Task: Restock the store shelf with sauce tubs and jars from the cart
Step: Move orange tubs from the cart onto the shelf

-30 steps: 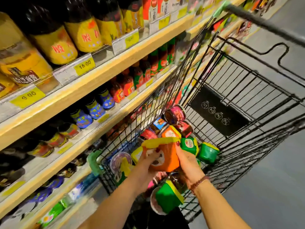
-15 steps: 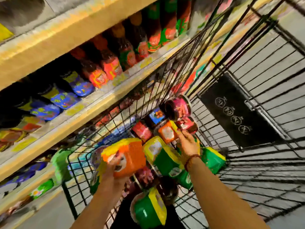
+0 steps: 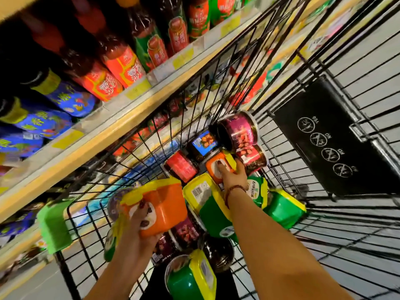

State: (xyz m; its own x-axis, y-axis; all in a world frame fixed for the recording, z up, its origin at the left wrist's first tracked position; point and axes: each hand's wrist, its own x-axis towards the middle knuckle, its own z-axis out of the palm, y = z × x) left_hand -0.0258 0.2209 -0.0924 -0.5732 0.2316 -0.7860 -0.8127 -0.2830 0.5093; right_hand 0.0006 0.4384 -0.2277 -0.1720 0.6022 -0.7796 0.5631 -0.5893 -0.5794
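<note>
Clamped in left hand (image 3: 138, 226): glossy square-sided orange tub (image 3: 166, 211), yellow lid (image 3: 151, 188). Beyond it, gripped by right hand (image 3: 233, 177): smaller orange tub (image 3: 213, 167), wire cart (image 3: 337, 226) beneath.

Left hand (image 3: 138, 224) at 7 o'clock, forearm up from bottom edge, fingers (image 3: 139, 213) curled round large orange plastic tub with yellow lid (image 3: 166, 204). Right arm stretched from 5 o'clock toward centre; right hand (image 3: 234, 177) grips small orange yellow-lidded tub (image 3: 213, 169).
</note>
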